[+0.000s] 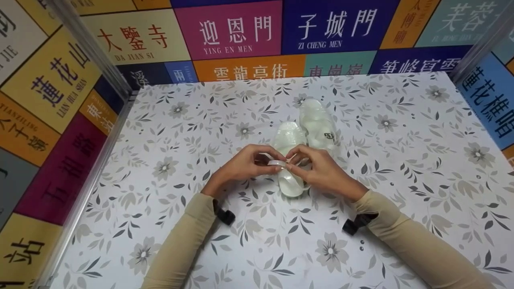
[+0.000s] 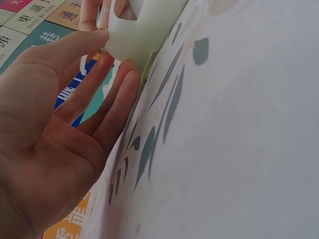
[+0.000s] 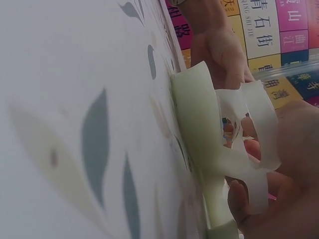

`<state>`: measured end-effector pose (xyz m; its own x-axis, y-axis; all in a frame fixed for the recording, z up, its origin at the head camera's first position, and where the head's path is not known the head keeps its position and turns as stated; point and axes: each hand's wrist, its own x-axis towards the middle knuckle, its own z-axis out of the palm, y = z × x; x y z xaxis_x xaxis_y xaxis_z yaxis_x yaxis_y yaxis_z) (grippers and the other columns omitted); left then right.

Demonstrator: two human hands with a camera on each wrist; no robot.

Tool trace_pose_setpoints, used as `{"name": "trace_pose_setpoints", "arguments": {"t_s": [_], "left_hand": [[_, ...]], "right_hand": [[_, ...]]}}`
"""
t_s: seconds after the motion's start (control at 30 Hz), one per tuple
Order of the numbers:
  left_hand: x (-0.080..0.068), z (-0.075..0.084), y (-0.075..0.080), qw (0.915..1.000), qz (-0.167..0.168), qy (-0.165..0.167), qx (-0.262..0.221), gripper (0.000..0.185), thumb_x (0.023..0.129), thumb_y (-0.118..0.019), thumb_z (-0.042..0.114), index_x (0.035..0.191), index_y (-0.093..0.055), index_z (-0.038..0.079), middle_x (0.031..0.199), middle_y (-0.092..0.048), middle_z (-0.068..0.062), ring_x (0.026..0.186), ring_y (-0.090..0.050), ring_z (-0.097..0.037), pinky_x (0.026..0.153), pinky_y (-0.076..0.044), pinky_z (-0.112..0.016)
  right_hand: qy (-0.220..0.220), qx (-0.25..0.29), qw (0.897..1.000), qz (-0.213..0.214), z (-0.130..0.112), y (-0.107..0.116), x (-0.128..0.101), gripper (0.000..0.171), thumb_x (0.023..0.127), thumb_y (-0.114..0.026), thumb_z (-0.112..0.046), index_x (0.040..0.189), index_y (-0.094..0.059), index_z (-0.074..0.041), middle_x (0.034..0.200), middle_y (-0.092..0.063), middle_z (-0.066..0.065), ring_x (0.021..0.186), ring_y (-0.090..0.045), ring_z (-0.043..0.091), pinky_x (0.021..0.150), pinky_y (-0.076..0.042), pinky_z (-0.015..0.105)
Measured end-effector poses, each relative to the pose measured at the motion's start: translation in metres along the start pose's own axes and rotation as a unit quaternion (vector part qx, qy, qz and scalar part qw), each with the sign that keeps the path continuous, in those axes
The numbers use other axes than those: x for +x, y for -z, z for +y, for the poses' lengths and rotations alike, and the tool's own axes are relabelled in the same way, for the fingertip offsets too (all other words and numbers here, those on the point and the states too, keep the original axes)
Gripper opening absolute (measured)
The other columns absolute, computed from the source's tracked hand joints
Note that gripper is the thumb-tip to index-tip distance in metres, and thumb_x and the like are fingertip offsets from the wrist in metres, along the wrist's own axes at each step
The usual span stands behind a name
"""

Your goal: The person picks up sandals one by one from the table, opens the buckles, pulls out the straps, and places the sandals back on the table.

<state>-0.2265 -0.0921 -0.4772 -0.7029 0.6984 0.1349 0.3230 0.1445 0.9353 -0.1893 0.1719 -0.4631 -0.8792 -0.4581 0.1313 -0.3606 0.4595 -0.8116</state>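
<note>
A pale green-white sandal [image 1: 291,187] lies on the table with its heel toward me. My left hand [image 1: 245,163] pinches its translucent strap [image 1: 277,163] between thumb and fingers from the left. From the right, my right hand [image 1: 323,168] pinches the same strap close to the left fingertips. In the right wrist view the strap [image 3: 264,124] stands up in a loop above the thick sole [image 3: 197,114]. The left wrist view shows the other fingers of my left hand [image 2: 65,124] held loosely beside the sole. A matching sandal [image 1: 315,114] with a small dark emblem lies just behind, to the right.
The table [image 1: 257,249] wears a white cover with grey leaves and flowers. Colourful panels [image 1: 229,30] with Chinese lettering stand along its back and sides. Each wrist carries a small black camera [image 1: 225,216] on a strap.
</note>
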Motion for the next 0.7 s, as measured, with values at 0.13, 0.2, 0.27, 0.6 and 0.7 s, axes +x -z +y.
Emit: {"name": "trace_pose_setpoints", "arguments": {"t_s": [0.13, 0.2, 0.27, 0.6, 0.7], "left_hand": [[0.0001, -0.0004, -0.0011, 0.9999, -0.001, 0.005, -0.01, 0.025, 0.099, -0.083, 0.02, 0.123, -0.08, 0.016, 0.118, -0.079, -0.005, 0.107, -0.075, -0.023, 0.096, -0.063, -0.035], [0.0002, -0.0001, -0.0019, 0.9999, -0.002, 0.006, -0.015, 0.024, 0.099, -0.082, 0.019, 0.122, -0.079, 0.015, 0.118, -0.078, -0.005, 0.106, -0.075, -0.023, 0.095, -0.063, -0.035], [0.0, 0.0007, -0.0025, 0.9999, -0.001, 0.007, -0.014, 0.023, 0.099, -0.082, 0.021, 0.121, -0.079, 0.016, 0.118, -0.078, -0.005, 0.105, -0.075, -0.024, 0.092, -0.063, -0.033], [0.0018, 0.0031, -0.0083, 0.9994, 0.026, -0.017, 0.017, 0.022, 0.096, -0.085, 0.026, 0.116, -0.077, 0.02, 0.115, -0.076, 0.003, 0.097, -0.074, -0.02, 0.086, -0.062, -0.034], [0.0027, 0.003, -0.0087, 0.9988, 0.039, -0.024, 0.016, 0.023, 0.095, -0.087, 0.024, 0.116, -0.079, 0.02, 0.114, -0.077, 0.002, 0.101, -0.075, -0.02, 0.092, -0.064, -0.037]], "right_hand": [[-0.004, -0.031, 0.999, -0.007, 0.0012, 0.0018, -0.0005, 0.019, 0.1, -0.08, -0.031, 0.115, -0.078, -0.02, 0.107, -0.077, -0.005, 0.098, -0.072, 0.014, 0.092, -0.062, 0.038], [-0.004, -0.041, 0.999, -0.008, 0.0017, 0.0025, -0.0009, 0.016, 0.1, -0.08, -0.033, 0.11, -0.081, -0.021, 0.108, -0.074, -0.005, 0.099, -0.07, 0.014, 0.092, -0.06, 0.038], [-0.003, -0.045, 0.999, -0.005, 0.0015, 0.0023, -0.0006, 0.014, 0.099, -0.08, -0.036, 0.103, -0.081, -0.022, 0.106, -0.073, -0.005, 0.097, -0.068, 0.014, 0.091, -0.059, 0.037], [0.011, -0.008, 1.0, 0.017, 0.0009, -0.002, -0.0011, 0.016, 0.102, -0.078, -0.036, 0.103, -0.077, -0.021, 0.102, -0.076, -0.004, 0.093, -0.07, 0.015, 0.084, -0.06, 0.034], [0.004, 0.011, 1.0, 0.007, 0.0016, -0.0012, -0.0018, 0.015, 0.107, -0.071, -0.036, 0.108, -0.077, -0.022, 0.105, -0.077, -0.005, 0.093, -0.071, 0.017, 0.083, -0.061, 0.035]]}}
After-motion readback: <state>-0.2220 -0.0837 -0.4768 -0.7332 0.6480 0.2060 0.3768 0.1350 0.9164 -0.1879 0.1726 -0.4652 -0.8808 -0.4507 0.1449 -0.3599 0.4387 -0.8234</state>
